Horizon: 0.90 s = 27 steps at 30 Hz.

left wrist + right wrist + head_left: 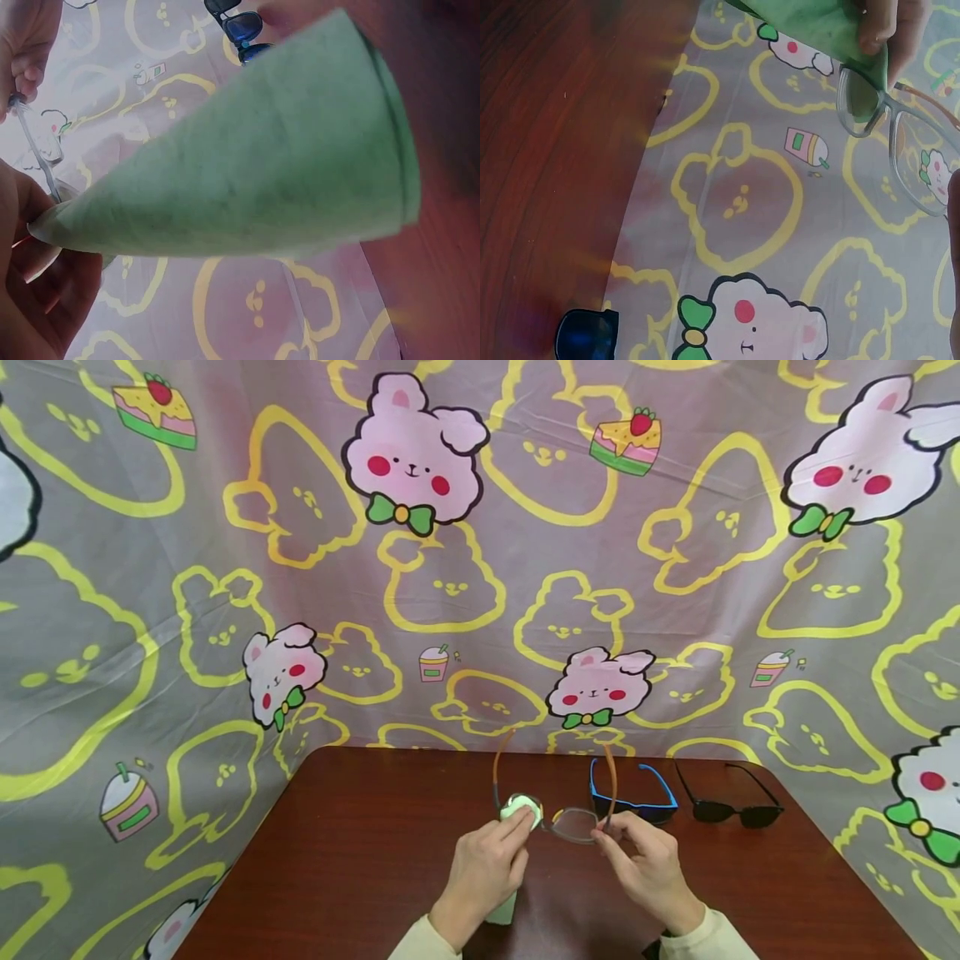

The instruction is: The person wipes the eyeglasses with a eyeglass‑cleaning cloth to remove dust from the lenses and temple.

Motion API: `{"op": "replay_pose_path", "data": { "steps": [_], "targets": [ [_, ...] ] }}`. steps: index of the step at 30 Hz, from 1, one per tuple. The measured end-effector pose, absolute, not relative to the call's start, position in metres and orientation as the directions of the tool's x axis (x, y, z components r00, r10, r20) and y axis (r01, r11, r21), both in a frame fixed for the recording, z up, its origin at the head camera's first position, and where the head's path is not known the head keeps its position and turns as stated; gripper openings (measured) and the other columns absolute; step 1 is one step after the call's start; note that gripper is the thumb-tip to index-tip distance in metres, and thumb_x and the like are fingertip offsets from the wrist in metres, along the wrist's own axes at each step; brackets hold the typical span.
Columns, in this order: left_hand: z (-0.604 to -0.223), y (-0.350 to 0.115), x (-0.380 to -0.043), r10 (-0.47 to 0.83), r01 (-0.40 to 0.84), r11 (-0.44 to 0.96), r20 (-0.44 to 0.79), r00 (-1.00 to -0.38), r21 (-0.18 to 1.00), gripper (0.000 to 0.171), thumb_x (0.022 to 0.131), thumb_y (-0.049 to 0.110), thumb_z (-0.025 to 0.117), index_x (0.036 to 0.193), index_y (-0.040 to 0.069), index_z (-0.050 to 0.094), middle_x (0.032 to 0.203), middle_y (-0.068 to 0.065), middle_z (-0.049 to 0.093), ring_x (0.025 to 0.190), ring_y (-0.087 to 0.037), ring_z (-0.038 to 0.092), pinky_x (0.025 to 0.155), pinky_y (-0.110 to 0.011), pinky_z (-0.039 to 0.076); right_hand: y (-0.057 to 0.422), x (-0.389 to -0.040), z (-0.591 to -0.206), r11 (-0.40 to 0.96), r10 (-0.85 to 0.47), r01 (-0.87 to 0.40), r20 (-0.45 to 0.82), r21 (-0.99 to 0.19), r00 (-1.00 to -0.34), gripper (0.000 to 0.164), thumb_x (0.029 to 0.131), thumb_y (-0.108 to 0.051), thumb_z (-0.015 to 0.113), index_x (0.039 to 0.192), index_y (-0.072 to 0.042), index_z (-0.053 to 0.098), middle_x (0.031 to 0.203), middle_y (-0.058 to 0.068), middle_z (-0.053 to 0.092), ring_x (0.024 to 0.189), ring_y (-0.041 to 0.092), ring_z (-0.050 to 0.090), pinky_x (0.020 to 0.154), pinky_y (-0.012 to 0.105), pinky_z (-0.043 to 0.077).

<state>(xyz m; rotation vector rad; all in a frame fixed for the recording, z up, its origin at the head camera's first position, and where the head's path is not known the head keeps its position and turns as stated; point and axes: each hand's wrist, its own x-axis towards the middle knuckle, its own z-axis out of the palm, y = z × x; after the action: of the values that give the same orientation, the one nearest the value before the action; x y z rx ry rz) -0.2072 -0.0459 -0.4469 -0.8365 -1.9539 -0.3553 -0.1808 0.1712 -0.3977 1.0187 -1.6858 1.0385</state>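
Eyeglasses (576,825) with clear rims and brown temples are held above the table, temples unfolded and pointing away. My left hand (487,860) pinches a light green cloth (521,812) against the left lens. The rest of the cloth (247,157) hangs down in a folded flap in the left wrist view. Thumb and fingers of my right hand (648,864) pinch the frame at the right hinge. In the right wrist view, the cloth (817,30) covers part of one lens of the glasses (889,109), and the right hand shows only at the edge.
Blue-framed sunglasses (633,810) and black sunglasses (735,812) lie unfolded on the dark red-brown table (360,843), to the right. A patterned curtain (450,693) with cartoon rabbits surrounds the table's back and sides.
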Motion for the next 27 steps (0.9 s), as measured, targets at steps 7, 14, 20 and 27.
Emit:
{"op": "replay_pose_path", "data": {
  "steps": [7, 14, 20, 27],
  "targets": [
    [-0.448, -0.046, -0.206, 0.398, 0.657, 0.752, 0.830, -0.390, -0.051, 0.041, 0.074, 0.013, 0.056, 0.112, 0.015, 0.071, 0.117, 0.005, 0.065, 0.056, -0.007, 0.053, 0.043, -0.020, 0.041, 0.170, -0.180, -0.398, 0.312, -0.190, -0.926, 0.941, -0.214, -0.282, 0.019, 0.089, -0.011, 0.065, 0.080, 0.005, 0.060, 0.066, 0.004, 0.056, 0.054, 0.007, 0.053, 0.049, 0.014, 0.044],
    [-0.450, -0.047, -0.207, 0.396, 0.608, 0.790, 0.821, -0.412, -0.076, 0.042, 0.072, 0.015, 0.062, 0.114, 0.013, 0.069, 0.117, 0.003, 0.065, 0.053, -0.008, 0.050, 0.040, -0.020, 0.036, 0.170, -0.182, -0.401, 0.318, -0.190, -0.927, 0.944, -0.201, -0.270, 0.020, 0.090, -0.013, 0.064, 0.080, 0.005, 0.059, 0.067, 0.003, 0.056, 0.055, 0.006, 0.051, 0.049, 0.013, 0.042],
    [-0.450, -0.045, -0.207, 0.360, 0.554, 0.829, 0.830, -0.427, -0.074, 0.047, 0.067, 0.014, 0.069, 0.114, 0.011, 0.069, 0.119, 0.001, 0.064, 0.050, -0.009, 0.049, 0.038, -0.021, 0.035, 0.173, -0.189, -0.410, 0.331, -0.193, -0.925, 0.946, -0.187, -0.260, 0.021, 0.090, -0.015, 0.064, 0.078, 0.002, 0.059, 0.068, 0.002, 0.057, 0.057, 0.005, 0.051, 0.051, 0.012, 0.041],
    [-0.450, -0.041, -0.205, 0.309, 0.467, 0.881, 0.836, -0.452, -0.073, 0.054, 0.063, 0.015, 0.076, 0.116, 0.010, 0.067, 0.122, 0.001, 0.063, 0.050, -0.009, 0.047, 0.038, -0.022, 0.036, 0.177, -0.196, -0.419, 0.358, -0.210, -0.918, 0.944, -0.169, -0.256, 0.024, 0.091, -0.021, 0.062, 0.079, -0.001, 0.061, 0.069, 0.000, 0.058, 0.057, 0.004, 0.051, 0.052, 0.012, 0.041]
  ]
}}
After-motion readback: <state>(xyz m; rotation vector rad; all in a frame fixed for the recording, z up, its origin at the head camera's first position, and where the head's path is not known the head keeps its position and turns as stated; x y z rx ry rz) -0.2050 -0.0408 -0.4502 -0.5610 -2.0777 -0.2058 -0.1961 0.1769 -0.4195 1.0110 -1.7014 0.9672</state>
